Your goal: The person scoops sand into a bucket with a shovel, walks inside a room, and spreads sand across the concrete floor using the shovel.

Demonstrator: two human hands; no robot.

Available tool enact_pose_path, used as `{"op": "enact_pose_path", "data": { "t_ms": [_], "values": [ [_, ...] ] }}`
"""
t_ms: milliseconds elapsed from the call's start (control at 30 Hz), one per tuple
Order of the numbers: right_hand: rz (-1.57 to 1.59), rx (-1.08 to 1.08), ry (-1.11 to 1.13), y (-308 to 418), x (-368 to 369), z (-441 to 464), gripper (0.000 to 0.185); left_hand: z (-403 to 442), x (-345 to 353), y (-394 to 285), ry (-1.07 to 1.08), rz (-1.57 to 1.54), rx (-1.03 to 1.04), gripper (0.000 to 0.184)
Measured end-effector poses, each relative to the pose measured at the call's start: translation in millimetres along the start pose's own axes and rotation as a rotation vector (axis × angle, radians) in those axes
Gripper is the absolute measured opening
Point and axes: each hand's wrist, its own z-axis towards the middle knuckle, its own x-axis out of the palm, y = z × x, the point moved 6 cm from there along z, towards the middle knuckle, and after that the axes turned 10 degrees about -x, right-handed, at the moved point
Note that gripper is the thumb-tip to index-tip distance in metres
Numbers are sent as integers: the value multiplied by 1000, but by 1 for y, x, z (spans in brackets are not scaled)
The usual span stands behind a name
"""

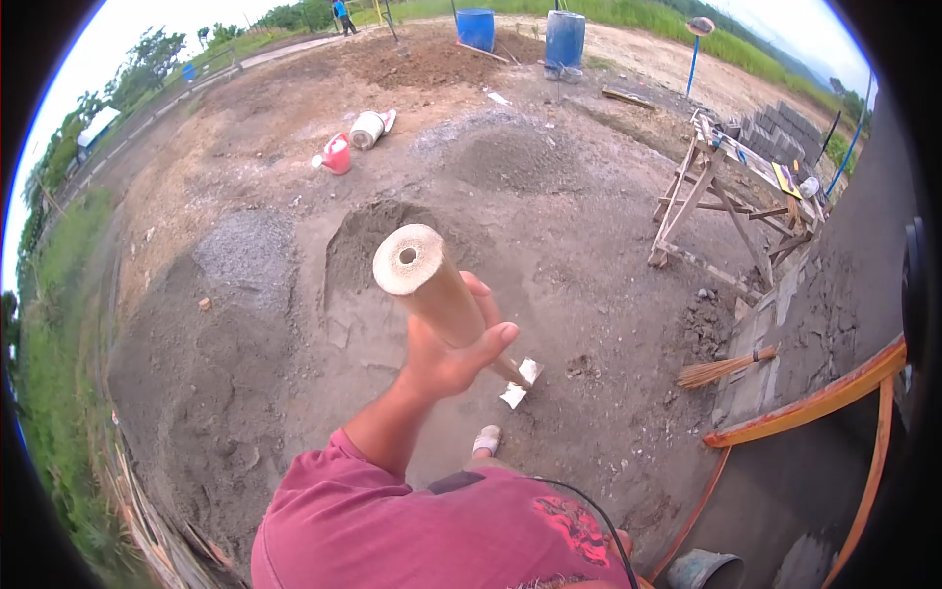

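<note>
My left hand (451,348) is closed around the thick bamboo-like handle of a long-handled tool (446,304). The handle's round end, with a small hole in its middle, points up towards me. Down by the ground, a pale blade (522,383) shows at the far end; its exact shape is hard to make out. A sliver of skin at my right side may be my right hand (624,540), mostly hidden behind my shirt, so its fingers do not show. A shod foot (487,440) stands near the blade.
Grey sand heaps (206,383) lie left and ahead. A red watering can (336,155) and a whitish bucket (367,130) sit farther off. Blue drums (564,44) stand at the back. To the right are a wooden trestle (726,187), a broom (721,368) and a block wall (824,324).
</note>
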Motion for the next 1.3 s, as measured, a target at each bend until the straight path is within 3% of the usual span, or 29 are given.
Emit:
{"op": "enact_pose_path", "data": {
  "t_ms": [300,367,433,500,667,767,933,1033,1167,1300],
  "values": [
    [-26,-39,-49,6,8,-11,20,3,6,3,-14,11,-17,45],
    [-287,-517,139,10,6,-1,20,4,8,3,-9,31,-29,45],
    [-289,-508,173,-10,-4,-5,20,-1,9,7,-14,46,-47,45],
    [10,-75,60,-17,8,8,19,11,8,0,1,25,-24,44],
    [-188,-244,10,18,15,-2,19,2,3,2,-29,12,-92,43],
    [-271,-480,181,-1,9,8,18,0,-1,1,-23,68,-42,44],
    [-75,-76,12,2,12,-9,20,-12,-7,-5,-61,4,-84,44],
    [20,23,-56,-10,17,-14,21,-17,-14,-6,-78,22,-59,44],
    [-222,-235,106,4,24,-13,20,-25,-30,1,-101,29,-49,43],
    [-51,-178,93,-15,31,4,18,-32,-43,-7,-79,22,-18,44]
  ]
}}
